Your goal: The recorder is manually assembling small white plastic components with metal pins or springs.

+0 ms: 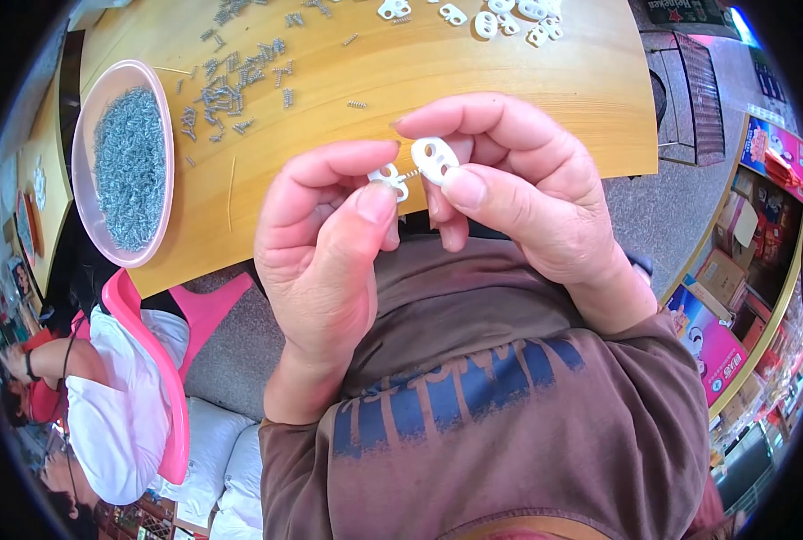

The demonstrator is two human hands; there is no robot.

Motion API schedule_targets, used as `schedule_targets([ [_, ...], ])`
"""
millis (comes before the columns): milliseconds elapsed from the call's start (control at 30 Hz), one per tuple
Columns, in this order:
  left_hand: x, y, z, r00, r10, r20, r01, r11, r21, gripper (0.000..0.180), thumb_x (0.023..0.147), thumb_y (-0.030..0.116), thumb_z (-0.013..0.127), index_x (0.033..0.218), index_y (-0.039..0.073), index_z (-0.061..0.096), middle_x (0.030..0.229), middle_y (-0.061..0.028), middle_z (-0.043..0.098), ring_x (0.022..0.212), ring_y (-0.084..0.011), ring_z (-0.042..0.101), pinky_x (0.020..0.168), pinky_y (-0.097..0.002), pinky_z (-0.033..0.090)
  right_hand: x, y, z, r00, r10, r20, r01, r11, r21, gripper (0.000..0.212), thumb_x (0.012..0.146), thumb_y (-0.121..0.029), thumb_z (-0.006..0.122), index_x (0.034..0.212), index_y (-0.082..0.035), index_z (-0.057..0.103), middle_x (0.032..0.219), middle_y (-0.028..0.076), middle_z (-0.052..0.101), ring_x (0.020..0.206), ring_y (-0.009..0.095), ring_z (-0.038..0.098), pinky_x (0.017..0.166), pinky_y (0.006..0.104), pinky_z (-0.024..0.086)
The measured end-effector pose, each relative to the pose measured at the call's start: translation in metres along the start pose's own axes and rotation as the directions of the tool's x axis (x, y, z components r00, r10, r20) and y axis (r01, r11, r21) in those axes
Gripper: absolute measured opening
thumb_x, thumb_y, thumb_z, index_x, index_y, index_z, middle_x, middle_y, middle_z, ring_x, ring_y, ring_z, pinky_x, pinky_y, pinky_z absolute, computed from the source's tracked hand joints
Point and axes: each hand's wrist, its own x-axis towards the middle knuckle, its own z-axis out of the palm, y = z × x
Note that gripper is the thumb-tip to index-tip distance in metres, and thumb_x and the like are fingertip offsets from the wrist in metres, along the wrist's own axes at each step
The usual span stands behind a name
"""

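My left hand (322, 236) pinches a small white plastic piece with holes (389, 174) between thumb and fingers, which partly cover it. A thin metal spring (409, 174) bridges from that piece to a second, oval white piece with two large holes (431, 155). This oval piece is gripped by the thumb and fingers of my right hand (545, 184). Both pieces look like halves of a cord lock. They are held close together in front of my body, near the table's front edge, with a gap between them that the spring spans.
On the wooden table (509, 76), loose springs (230, 85) lie scattered left of centre and white cord locks (487, 25) at the back. A pink bowl of springs (131, 171) stands at the left. Another person (118, 405) sits beyond a pink chair (178, 418). Shelves with boxes (721, 274) line the right.
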Motion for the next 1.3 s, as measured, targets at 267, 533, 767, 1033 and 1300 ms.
schedule_targets([
  [267, -0.0006, -0.0016, -0.0001, 0.999, 0.04, 0.012, -0.04, 0.999, 0.025, 0.022, 0.08, 0.001, 0.049, 0.1, -0.007, 0.05, 0.074, -0.0055, 0.054, 0.063, -0.0078, 0.046, 0.061, -0.0181, 0.039, -0.0002, 0.0004, 0.0018, 1.0, -0.007, -0.002, 0.007, 1.0, 0.002, 0.032, 0.083, -0.011, 0.052, 0.111, 0.004, 0.046, 0.079, 0.005, 0.055, 0.068, 0.008, 0.052, 0.058, 0.0196, 0.045],
  [533, -0.0008, -0.0024, -0.0034, 0.998, 0.044, 0.042, -0.044, 0.999, 0.003, 0.021, 0.08, 0.001, 0.048, 0.101, -0.006, 0.049, 0.079, -0.0072, 0.056, 0.065, -0.0073, 0.049, 0.06, -0.0175, 0.04, 0.0005, 0.0026, -0.0007, 0.998, -0.047, 0.03, 0.048, 0.998, -0.046, 0.031, 0.084, -0.01, 0.051, 0.111, 0.004, 0.046, 0.081, 0.005, 0.055, 0.07, 0.007, 0.052, 0.059, 0.0191, 0.045],
  [767, -0.0008, 0.0003, 0.0008, 0.999, 0.035, 0.008, -0.036, 0.999, 0.024, 0.022, 0.081, 0.0, 0.049, 0.102, -0.007, 0.048, 0.08, -0.0075, 0.056, 0.065, -0.0075, 0.049, 0.06, -0.0175, 0.041, 0.0004, 0.0041, -0.0038, 0.987, -0.127, 0.093, 0.142, 0.974, -0.178, 0.03, 0.084, -0.003, 0.049, 0.112, 0.005, 0.045, 0.085, 0.005, 0.056, 0.07, 0.006, 0.052, 0.062, 0.0176, 0.044],
  [1033, -0.0024, -0.0014, 0.0009, 0.999, 0.029, 0.015, -0.03, 0.999, 0.031, 0.022, 0.08, 0.0, 0.049, 0.101, -0.006, 0.049, 0.081, -0.0072, 0.056, 0.065, -0.007, 0.049, 0.06, -0.0168, 0.041, -0.0022, 0.0065, -0.0029, 0.987, -0.141, 0.075, 0.154, 0.963, -0.22, 0.03, 0.084, -0.003, 0.049, 0.113, 0.005, 0.045, 0.086, 0.005, 0.056, 0.07, 0.006, 0.052, 0.062, 0.0169, 0.044],
  [1300, -0.0042, -0.0048, 0.0004, 0.999, 0.035, 0.018, -0.035, 0.999, 0.0, 0.021, 0.081, 0.001, 0.05, 0.101, -0.004, 0.049, 0.084, -0.008, 0.057, 0.072, -0.0091, 0.053, 0.064, -0.018, 0.043, -0.0052, 0.0076, -0.0039, 0.979, -0.169, 0.114, 0.204, 0.85, -0.485, 0.03, 0.084, -0.001, 0.049, 0.113, 0.004, 0.046, 0.086, 0.004, 0.056, 0.071, 0.005, 0.052, 0.061, 0.0163, 0.043],
])
